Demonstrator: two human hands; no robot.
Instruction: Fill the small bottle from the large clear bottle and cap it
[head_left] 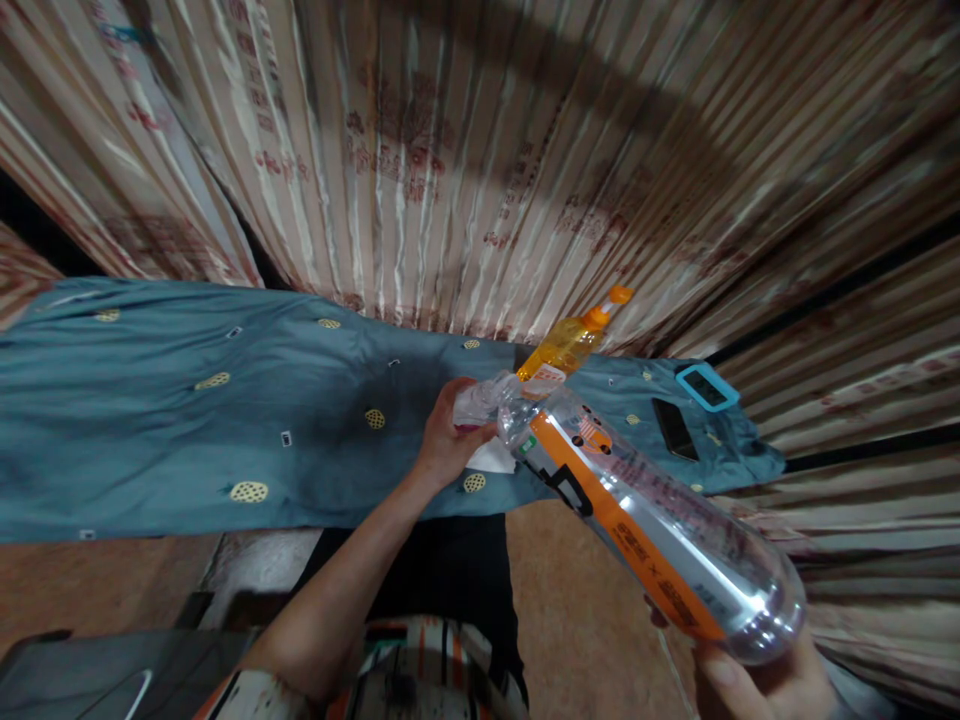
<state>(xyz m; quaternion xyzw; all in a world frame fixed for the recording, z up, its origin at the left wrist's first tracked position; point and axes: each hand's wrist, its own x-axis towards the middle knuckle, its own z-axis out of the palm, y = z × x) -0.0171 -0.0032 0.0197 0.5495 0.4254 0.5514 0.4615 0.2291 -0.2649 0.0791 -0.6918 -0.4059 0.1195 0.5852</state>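
Striped curtains (465, 150) fill the background behind a bench covered by a blue cloth (187, 410) with small yellow motifs. Toward the cloth's right end lie a dark phone (673, 428) and, just beside it, a device in a light-blue case (706, 386). An orange bottle (571, 342) with an orange cap stands tilted near the middle, its base hidden. In front of it, a clear plastic bottle (645, 510) with an orange label is held nearly level above the bench edge, mouth pointing toward the cloth. The right hand (765, 685) is closed around its base at the lower right. The left hand (450, 435) is closed at the bottle's neck, gripping crumpled clear wrapping there. The bottle appears empty. Whether its cap is on or off cannot be told. A white paper (495, 458) lies under the left hand.
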